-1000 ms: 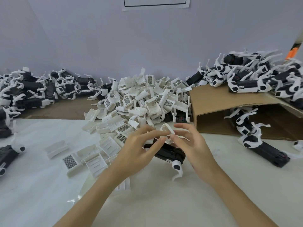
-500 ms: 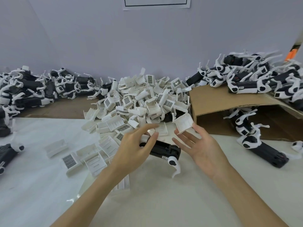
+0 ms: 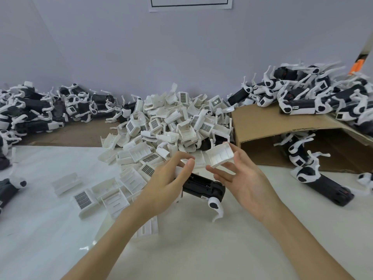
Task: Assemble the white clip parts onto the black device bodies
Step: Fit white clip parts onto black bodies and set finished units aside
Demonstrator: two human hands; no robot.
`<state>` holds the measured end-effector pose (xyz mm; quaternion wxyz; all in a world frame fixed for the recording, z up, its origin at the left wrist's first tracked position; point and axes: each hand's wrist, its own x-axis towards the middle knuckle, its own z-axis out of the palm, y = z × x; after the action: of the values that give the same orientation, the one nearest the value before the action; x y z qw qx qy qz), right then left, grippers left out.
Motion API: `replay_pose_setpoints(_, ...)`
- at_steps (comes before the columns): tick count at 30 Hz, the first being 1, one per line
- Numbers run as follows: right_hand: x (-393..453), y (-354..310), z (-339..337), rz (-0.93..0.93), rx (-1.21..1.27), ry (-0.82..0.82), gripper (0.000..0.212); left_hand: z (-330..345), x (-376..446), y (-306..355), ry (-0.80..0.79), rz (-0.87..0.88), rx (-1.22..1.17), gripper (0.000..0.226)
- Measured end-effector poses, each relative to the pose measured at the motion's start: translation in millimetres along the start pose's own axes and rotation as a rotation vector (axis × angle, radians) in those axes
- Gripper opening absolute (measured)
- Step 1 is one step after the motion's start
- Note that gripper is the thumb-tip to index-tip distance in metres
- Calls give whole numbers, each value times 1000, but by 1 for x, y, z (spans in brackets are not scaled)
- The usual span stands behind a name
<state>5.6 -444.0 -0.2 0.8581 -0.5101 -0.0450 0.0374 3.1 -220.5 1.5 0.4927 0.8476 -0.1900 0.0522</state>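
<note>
Head view: the left hand (image 3: 167, 184) grips one black device body (image 3: 203, 185) at its far-left end, fingers curled over it, just above the desk (image 3: 191, 249). The body's long axis runs from ten o'clock to four o'clock. The right hand (image 3: 240, 178) pinches a white clip part (image 3: 220, 154) at its fingertips, open side up. The body lies at seven o'clock from that clip, close below; the right hand is nearer the free end.

pale lilac wall (image 3: 121, 47), white tabletop (image 3: 40, 229)
</note>
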Motion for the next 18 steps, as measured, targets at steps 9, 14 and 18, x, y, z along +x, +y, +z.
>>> replay_pose_setpoints(9, -2, 7, 0, -219, -432, 165, 40, -24, 1, -5, -459, -50, -163, 62)
replay_pose_setpoints(14, 0, 11, -5, -368, -613, 135, 16, -23, 2, -11, -407, -77, -204, 72)
replay_pose_setpoints(18, 0, 7, -5, -357, -704, 165, 17, -21, 5, -13, -373, -93, -248, 65)
